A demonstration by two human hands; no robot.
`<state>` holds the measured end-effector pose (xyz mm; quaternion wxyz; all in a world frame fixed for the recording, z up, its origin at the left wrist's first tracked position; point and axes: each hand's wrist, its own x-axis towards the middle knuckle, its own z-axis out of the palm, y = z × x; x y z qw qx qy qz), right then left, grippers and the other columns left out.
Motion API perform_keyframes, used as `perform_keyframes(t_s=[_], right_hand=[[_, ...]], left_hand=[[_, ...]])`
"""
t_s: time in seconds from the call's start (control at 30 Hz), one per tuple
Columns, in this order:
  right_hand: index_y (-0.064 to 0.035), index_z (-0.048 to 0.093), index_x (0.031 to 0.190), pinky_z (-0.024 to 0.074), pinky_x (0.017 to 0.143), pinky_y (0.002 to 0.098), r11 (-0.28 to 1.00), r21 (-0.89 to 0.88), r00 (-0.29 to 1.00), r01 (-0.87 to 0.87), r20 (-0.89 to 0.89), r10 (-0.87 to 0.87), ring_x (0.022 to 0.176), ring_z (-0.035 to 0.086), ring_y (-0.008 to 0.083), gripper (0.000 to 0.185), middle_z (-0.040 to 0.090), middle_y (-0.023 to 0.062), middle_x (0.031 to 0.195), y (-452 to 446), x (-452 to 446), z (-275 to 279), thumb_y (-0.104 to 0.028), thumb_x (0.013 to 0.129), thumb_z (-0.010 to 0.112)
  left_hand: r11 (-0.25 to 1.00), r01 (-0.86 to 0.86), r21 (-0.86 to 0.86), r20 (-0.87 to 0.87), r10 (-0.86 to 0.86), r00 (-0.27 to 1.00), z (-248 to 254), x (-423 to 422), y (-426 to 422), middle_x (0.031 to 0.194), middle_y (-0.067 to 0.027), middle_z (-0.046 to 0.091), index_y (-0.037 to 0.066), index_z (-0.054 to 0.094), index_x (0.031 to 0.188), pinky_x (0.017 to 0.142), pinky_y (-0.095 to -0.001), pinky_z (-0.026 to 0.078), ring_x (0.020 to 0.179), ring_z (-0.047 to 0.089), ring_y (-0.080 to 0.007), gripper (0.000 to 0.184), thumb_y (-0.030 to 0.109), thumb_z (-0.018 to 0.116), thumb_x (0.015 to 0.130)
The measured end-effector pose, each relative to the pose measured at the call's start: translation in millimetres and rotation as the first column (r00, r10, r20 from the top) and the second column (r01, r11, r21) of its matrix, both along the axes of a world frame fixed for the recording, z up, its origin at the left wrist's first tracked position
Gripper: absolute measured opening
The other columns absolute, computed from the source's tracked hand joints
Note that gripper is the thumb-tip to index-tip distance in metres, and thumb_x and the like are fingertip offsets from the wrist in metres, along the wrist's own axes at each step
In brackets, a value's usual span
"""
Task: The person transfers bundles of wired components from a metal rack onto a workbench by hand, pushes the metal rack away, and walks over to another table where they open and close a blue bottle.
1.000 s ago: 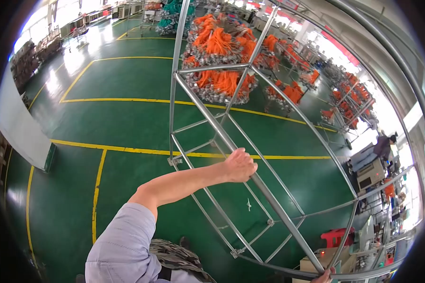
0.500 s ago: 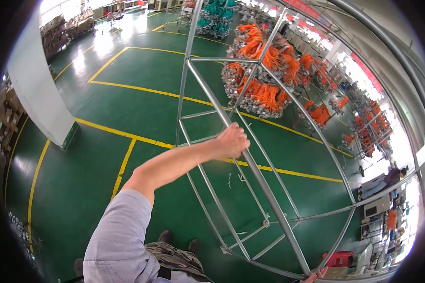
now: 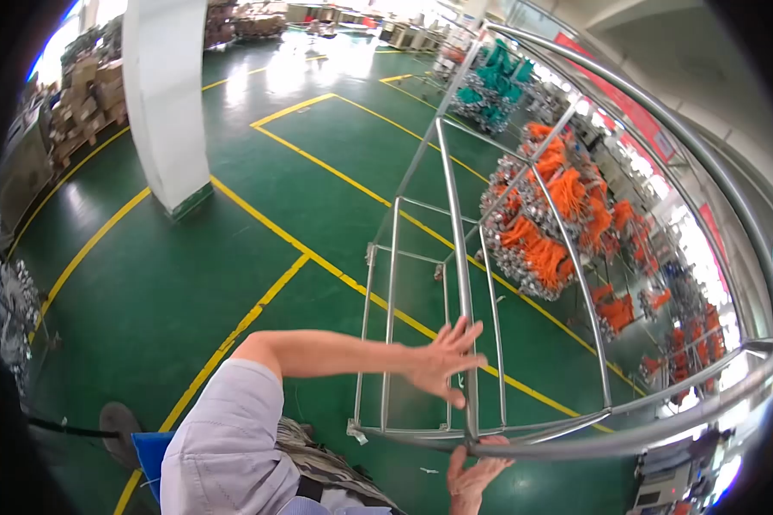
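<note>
A tall metal tube rack (image 3: pixel 459 223) stands before me on casters. My left hand (image 3: pixel 442 362) is at its thick upright-looking bar, fingers spread and not wrapped round the tube. Lower down, my right hand (image 3: pixel 479 472) touches the near end of the frame where several tubes meet. Its thumb and fingers are apart, with the palm side against the tube from below.
A white pillar (image 3: pixel 167 103) rises at the upper left. Racks of orange bundles (image 3: pixel 545 215) and green bundles (image 3: pixel 494 86) stand beyond the frame. Stacked cartons (image 3: pixel 86 99) are at the far left. Yellow lines mark the green floor. A blue object (image 3: pixel 150 459) is beside my left sleeve.
My left hand has opened from its grip on the bar. The view has turned, so the pillar and racks sit farther right. More of my right hand shows, and its fingers are apart.
</note>
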<state>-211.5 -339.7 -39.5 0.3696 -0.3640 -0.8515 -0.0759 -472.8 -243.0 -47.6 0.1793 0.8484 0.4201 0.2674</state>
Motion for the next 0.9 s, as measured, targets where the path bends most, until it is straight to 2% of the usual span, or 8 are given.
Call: perform_keyframes(t_s=[0.13, 0.23, 0.37, 0.47, 0.63, 0.67, 0.73, 0.9], right_hand=[[0.0013, 0.049, 0.121, 0.0388, 0.092, 0.0565, 0.998, -0.068, 0.988, -0.012, 0.155, 0.022, 0.107, 0.052, 0.0442, 0.053, 0.055, 0.0215, 0.114, 17.7, -78.4, 7.3, -0.01, 0.072, 0.066], [0.0038, 0.049, 0.124, 0.0363, 0.099, 0.0574, 0.943, -0.078, 0.939, -0.324, 0.098, 0.331, 0.116, 0.05, 0.0455, 0.052, 0.054, 0.0242, 0.121, 40.4, -114.2, 3.1, -0.008, 0.075, 0.063], [0.006, 0.052, 0.124, 0.0359, 0.104, 0.0549, 0.99, 0.077, 0.993, -0.116, 0.02, 0.115, 0.122, 0.048, 0.0438, 0.044, 0.05, 0.0261, 0.133, 67.4, -111.0, 24.9, -0.007, 0.082, 0.058], [0.008, 0.038, 0.136, 0.0332, 0.107, 0.0516, 0.873, 0.375, 0.947, 0.312, -0.194, -0.255, 0.129, 0.041, 0.042, 0.058, 0.041, 0.0267, 0.14, 124.1, -82.8, 54.8, -0.021, 0.091, 0.059], [0.0075, 0.029, 0.141, 0.0314, 0.108, 0.0443, 0.757, 0.088, 0.708, 0.647, -0.437, -0.555, 0.131, 0.037, 0.0369, 0.072, 0.036, 0.0262, 0.141, 256.3, -37.9, 46.1, -0.03, 0.09, 0.064], [0.0075, 0.029, 0.141, 0.0314, 0.108, 0.0443, 0.755, 0.087, 0.703, 0.65, -0.444, -0.555, 0.131, 0.037, 0.0369, 0.072, 0.036, 0.0262, 0.141, 279.1, -38.5, 43.8, -0.03, 0.09, 0.064], [0.0074, 0.027, 0.142, 0.0419, 0.096, 0.0413, 0.93, -0.341, 0.729, 0.136, -0.601, -0.327, 0.114, 0.052, 0.03, 0.077, 0.045, 0.023, 0.134, 318.8, -46.6, 38.9, -0.03, 0.088, 0.068], [0.0059, 0.052, 0.117, 0.0438, 0.09, 0.033, 0.866, -0.421, 0.551, -0.268, -0.805, -0.221, 0.09, 0.06, 0.0209, 0.037, 0.064, 0.0156, 0.104, 398.0, -71.7, 15.3, -0.013, 0.087, 0.062]], left_hand=[[0.998, 0.008, 0.06, 0.103, -0.014, 0.995, -8.5, -12.2, -53.8, 0.153, -0.0332, -0.007, 0.013, 0.036, 0.142, 0.109, -0.0688, 0.004, 0.136, -0.017, -0.0577, 0.099, 0.072, 0.066, 0.069], [0.976, -0.194, 0.094, 0.32, 0.155, 0.935, -15.3, -28.2, -63.0, 0.155, -0.0285, 0.0, 0.009, 0.053, 0.127, 0.112, -0.0643, 0.01, 0.139, -0.01, -0.0563, 0.077, 0.059, 0.073, 0.073], [0.849, -0.528, -0.029, 0.663, 0.411, 0.626, -17.3, -77.9, -44.2, 0.153, -0.0204, 0.026, 0.003, 0.068, 0.088, 0.115, -0.0477, 0.023, 0.144, 0.011, -0.0429, 0.022, 0.019, 0.078, 0.077], [0.77, -0.638, -0.001, 0.666, 0.477, 0.574, -13.3, -123.1, -26.2, 0.143, -0.0205, 0.043, 0.0, 0.064, 0.104, 0.111, -0.0432, 0.031, 0.139, 0.028, -0.0376, 0.024, 0.01, 0.068, 0.082], [0.752, -0.652, -0.093, 0.7, 0.515, 0.495, -18.7, -196.6, 6.1, 0.12, -0.0107, 0.06, 0.001, 0.037, 0.139, 0.08, -0.0289, 0.048, 0.093, 0.056, -0.0122, 0.064, 0.005, 0.063, 0.081], [0.758, -0.616, -0.213, 0.723, 0.546, 0.423, -14.6, -207.5, 9.8, 0.124, -0.0168, 0.058, 0.002, 0.037, 0.14, 0.091, -0.0321, 0.044, 0.111, 0.051, -0.0183, 0.066, 0.006, 0.063, 0.079], [0.763, -0.563, -0.319, 0.732, 0.575, 0.364, -13.5, -230.5, 23.9, 0.128, -0.0229, 0.056, 0.003, 0.038, 0.141, 0.102, -0.0352, 0.039, 0.13, 0.046, -0.0243, 0.069, 0.006, 0.064, 0.077], [0.844, -0.488, -0.222, 0.881, 0.388, 0.269, -12.8, -284.1, 75.1, 0.137, -0.0066, 0.043, 0.004, 0.04, 0.14, 0.109, -0.0394, 0.036, 0.137, 0.036, -0.0192, 0.065, -0.003, 0.056, 0.078]])
